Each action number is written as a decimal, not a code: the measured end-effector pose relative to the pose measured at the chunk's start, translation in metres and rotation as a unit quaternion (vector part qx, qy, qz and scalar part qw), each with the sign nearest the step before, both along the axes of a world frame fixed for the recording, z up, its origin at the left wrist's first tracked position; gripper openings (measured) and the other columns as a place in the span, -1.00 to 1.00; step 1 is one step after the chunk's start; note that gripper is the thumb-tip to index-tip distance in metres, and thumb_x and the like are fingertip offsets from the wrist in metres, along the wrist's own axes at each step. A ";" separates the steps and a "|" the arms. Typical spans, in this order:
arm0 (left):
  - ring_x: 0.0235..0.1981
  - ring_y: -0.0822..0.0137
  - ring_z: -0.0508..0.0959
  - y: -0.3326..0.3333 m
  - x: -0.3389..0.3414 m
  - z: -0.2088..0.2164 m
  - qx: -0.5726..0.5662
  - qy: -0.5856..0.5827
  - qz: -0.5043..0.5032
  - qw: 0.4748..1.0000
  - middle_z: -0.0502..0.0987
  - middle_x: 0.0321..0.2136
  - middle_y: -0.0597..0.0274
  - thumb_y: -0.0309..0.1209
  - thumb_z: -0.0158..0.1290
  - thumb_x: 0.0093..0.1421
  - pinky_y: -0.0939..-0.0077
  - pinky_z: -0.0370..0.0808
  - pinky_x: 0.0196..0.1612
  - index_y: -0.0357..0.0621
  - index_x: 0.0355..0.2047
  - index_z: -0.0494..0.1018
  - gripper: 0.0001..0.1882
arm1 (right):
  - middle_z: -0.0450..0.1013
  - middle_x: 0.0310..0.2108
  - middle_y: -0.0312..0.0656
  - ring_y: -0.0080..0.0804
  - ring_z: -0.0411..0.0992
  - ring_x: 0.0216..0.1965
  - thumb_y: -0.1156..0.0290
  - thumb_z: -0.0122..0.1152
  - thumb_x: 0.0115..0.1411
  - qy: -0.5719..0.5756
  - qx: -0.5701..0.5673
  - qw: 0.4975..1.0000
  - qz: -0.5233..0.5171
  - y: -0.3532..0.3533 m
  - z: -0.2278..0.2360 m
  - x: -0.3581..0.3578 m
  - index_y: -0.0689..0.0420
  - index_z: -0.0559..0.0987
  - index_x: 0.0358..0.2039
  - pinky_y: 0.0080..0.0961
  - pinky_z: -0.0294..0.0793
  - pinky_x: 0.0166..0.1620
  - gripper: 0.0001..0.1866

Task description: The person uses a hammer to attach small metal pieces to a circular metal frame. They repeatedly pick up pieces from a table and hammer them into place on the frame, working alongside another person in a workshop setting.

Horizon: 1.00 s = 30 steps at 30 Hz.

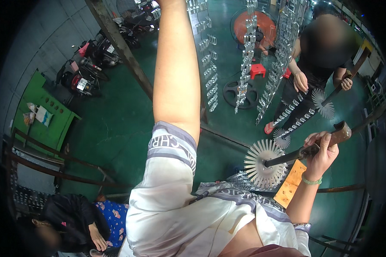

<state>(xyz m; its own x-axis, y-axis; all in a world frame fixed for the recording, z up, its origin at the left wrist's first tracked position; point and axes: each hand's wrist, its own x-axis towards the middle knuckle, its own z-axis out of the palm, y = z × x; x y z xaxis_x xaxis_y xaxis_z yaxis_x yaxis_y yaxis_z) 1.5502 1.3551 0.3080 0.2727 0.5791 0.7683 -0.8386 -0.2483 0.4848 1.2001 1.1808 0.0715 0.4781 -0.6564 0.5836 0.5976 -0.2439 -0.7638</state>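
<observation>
Right hand (323, 150) closed around dark rod (285, 158), right of centre, slotted disc (256, 168) at its end. Left hand out of frame; grip cannot be told. Beyond, clip strands (282, 53) hang, apparently filled; amount left unclear.

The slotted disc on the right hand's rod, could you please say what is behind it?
Beyond the near slotted disc, a farther disc, a wooden board and green floor show past its rim; what lies directly behind its middle is covered.
</observation>
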 end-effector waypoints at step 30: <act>-0.73 0.55 0.40 0.070 -0.077 -0.082 0.032 -0.025 -0.357 0.933 0.49 -0.77 0.23 -0.49 0.29 -0.29 0.64 0.31 -0.64 -0.31 -0.65 0.55 -0.83 | 0.44 -0.54 0.09 -0.18 0.38 -0.57 0.02 0.09 0.14 0.211 -0.044 0.920 -0.327 -0.023 -0.010 -0.033 0.48 0.45 -0.44 -0.26 0.38 -0.53 -0.42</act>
<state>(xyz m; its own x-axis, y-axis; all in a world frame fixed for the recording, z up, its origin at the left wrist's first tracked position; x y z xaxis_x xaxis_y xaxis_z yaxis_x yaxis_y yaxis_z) 1.4737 1.4247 0.2261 0.5340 0.2171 0.8171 -0.8229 0.3552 0.4435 1.1674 1.1580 0.0613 0.1938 -0.8434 0.5011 -0.0443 -0.5177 -0.8544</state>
